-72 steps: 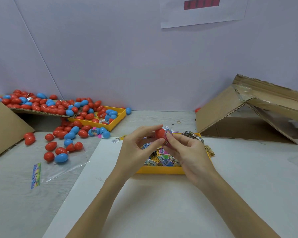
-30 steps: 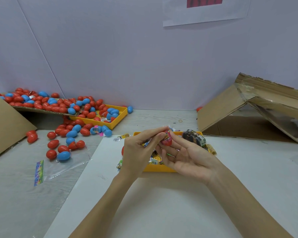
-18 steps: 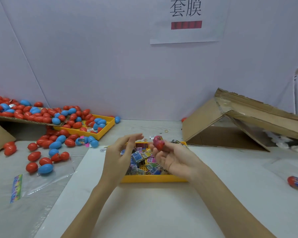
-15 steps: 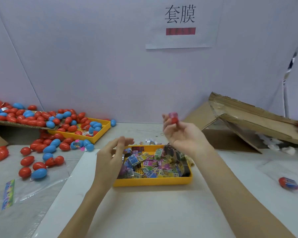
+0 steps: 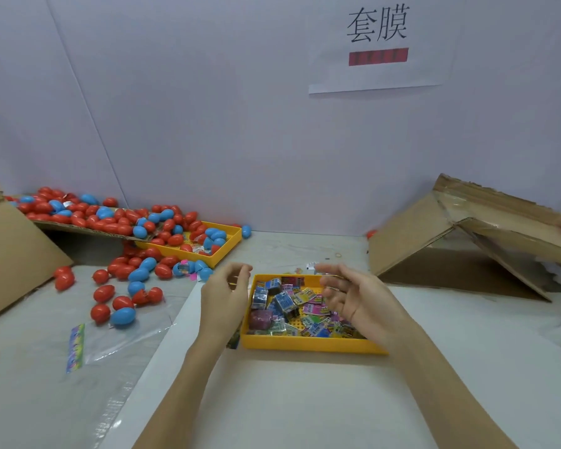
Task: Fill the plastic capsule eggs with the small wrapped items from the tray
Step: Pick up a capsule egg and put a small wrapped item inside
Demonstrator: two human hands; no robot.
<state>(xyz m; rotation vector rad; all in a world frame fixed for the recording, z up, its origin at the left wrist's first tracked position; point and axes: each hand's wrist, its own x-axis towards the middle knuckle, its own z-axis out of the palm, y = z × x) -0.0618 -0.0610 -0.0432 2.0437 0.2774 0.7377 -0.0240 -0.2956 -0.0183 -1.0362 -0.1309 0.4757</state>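
Your left hand hovers at the left edge of the yellow tray, fingers loosely curled with thumb and forefinger apart, holding nothing. Your right hand hangs over the tray's right half, palm turned inward, fingers relaxed and spread, also holding nothing. Neither hand touches the tray.

The tray sits on a white sheet on the counter, directly in front of you. It holds a loose heap of small wrapped items, colourful printed packets lying at all angles, with a purple-pink wrapped lump near the tray's front-left corner.

The plastic eggs, red and blue, lie well to your left. Many are scattered on the counter, more are piled on a sloping cardboard sheet against the wall, and some fill a second yellow tray at its lower end. A few blue ones near that tray lie open in halves. A clear plastic bag with a coloured strip lies flat on the counter beside the white sheet.

To your right a cardboard box lies on its side with its flaps open. On the wall above hangs a paper sign with two printed characters and a red bar.
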